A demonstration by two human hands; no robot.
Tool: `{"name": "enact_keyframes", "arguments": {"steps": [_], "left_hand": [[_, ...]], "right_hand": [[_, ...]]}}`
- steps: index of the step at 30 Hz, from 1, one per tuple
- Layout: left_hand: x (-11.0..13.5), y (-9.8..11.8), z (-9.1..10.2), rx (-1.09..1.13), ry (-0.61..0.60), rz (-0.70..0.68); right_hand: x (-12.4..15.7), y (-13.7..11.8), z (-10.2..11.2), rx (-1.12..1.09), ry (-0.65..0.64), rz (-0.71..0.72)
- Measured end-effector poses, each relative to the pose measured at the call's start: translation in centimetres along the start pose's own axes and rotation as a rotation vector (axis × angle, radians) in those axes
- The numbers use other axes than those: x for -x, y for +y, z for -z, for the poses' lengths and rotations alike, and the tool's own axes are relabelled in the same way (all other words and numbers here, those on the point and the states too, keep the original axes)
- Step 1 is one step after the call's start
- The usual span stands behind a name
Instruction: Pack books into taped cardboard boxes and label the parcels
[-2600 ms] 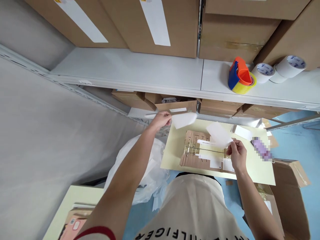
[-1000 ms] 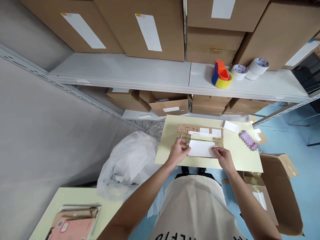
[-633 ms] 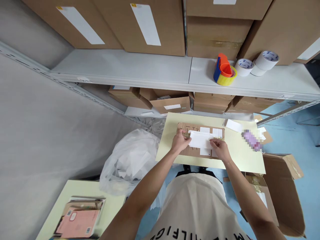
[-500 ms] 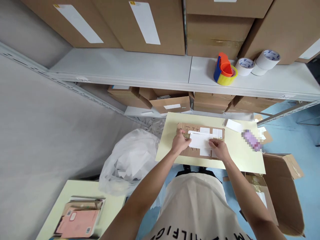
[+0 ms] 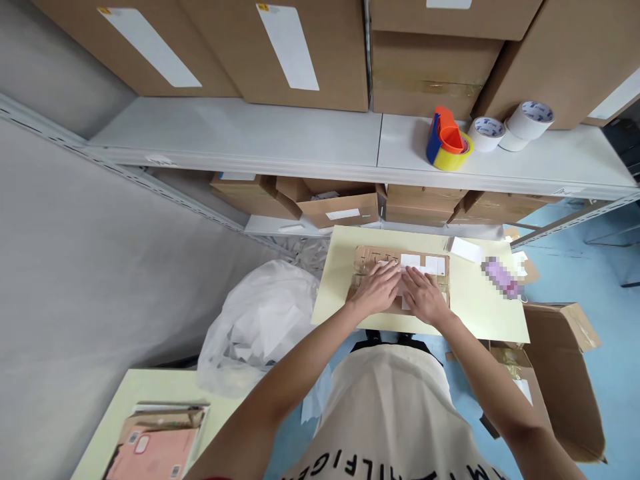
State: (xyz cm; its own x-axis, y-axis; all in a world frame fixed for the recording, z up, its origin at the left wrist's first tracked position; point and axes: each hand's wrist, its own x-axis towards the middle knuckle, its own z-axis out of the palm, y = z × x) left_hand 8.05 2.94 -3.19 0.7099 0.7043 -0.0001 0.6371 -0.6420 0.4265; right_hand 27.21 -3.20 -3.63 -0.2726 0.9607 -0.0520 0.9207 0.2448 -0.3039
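A flat brown cardboard parcel (image 5: 367, 258) lies on a pale yellow table (image 5: 335, 287) below me. My left hand (image 5: 379, 287) and my right hand (image 5: 423, 295) both rest flat on the parcel, fingers stretched out, side by side. A white label (image 5: 400, 287) shows as a thin strip between them; the rest is hidden under my hands. Other small white labels (image 5: 421, 263) sit on the parcel's far edge.
A white paper slip (image 5: 465, 250) and a blurred purple item (image 5: 501, 279) lie at the table's right. An open cardboard box (image 5: 565, 373) stands at right, a plastic bag (image 5: 255, 327) at left. The shelf (image 5: 300, 143) holds a tape dispenser (image 5: 447, 141), tape rolls (image 5: 520, 122) and boxes. A pink parcel (image 5: 155, 450) lies lower left.
Earlier each hand held a separate white sheet in the air. Then both hands brought a white label down onto the parcel by its ends. Now both hands lie flat over it.
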Motion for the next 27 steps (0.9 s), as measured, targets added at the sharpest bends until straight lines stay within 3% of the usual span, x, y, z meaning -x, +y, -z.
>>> {"name": "enact_keyframes", "arguments": {"steps": [2,6,11,14,17,20,24,27], "left_hand": [[0.5,-0.7,-0.5,-0.055,-0.068,0.017],[2.1,-1.9,-0.6,-0.150,-0.109,0.034],[3.7,-2.2,-0.6,-0.133,-0.211,-0.209],[4.3,-2.9,-0.3,-0.151,-0.209,-0.167],[5.0,-3.9,0.2,-0.140,-0.181,-0.052],[5.6,-4.6,0.1,-0.053,-0.100,0.204],[5.4,-4.9,-0.3,0.188,0.022,0.592],[4.3,-4.5,-0.3,0.309,-0.021,0.737]], "right_hand": [[0.6,0.2,-0.7,0.083,-0.043,-0.027],[2.5,0.7,-1.5,0.203,0.026,-0.146],[3.5,-0.6,-2.5,0.190,-0.040,0.103],[4.7,-0.2,-2.9,0.217,-0.026,0.045],[6.5,0.9,-3.0,0.240,0.048,-0.101],[7.5,1.7,-2.9,0.168,0.128,-0.269],[6.8,2.9,-2.6,-0.149,0.268,-0.569],[5.2,4.3,-2.5,-0.466,0.268,-0.793]]}}
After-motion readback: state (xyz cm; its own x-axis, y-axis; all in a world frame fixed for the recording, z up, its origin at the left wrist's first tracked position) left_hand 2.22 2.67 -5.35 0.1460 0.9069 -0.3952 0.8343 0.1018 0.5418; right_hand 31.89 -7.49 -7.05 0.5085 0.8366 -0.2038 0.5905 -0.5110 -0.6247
